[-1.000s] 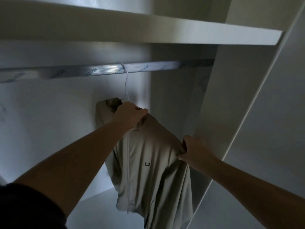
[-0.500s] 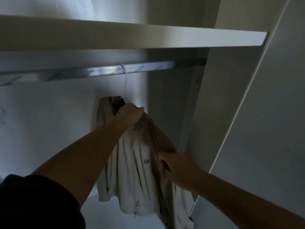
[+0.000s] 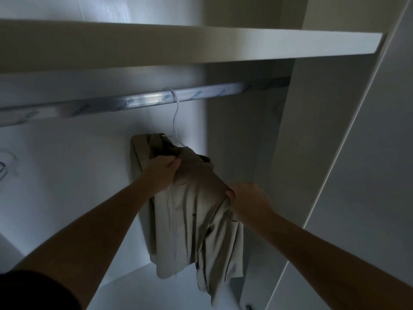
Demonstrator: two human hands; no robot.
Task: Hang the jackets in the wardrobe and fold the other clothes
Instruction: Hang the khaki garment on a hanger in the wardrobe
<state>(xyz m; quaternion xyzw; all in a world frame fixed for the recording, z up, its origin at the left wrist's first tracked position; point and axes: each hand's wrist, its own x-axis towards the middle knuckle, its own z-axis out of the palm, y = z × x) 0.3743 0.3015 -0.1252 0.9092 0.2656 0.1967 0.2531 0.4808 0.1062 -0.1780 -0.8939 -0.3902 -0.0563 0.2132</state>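
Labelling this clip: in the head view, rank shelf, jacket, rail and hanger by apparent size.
shelf
jacket
rail
hanger
Rail is longer than jacket but thin, so that pair is unsure.

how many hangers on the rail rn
1: a white hanger hooked over the rail, carrying the beige jacket. The rail's far left runs out of frame, so others may be hidden.

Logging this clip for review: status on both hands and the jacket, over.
Left hand grips jacket near the collar. Right hand pinches its shoulder fabric. Hanger hooked over rail, jacket hanging. No obstruction seen.
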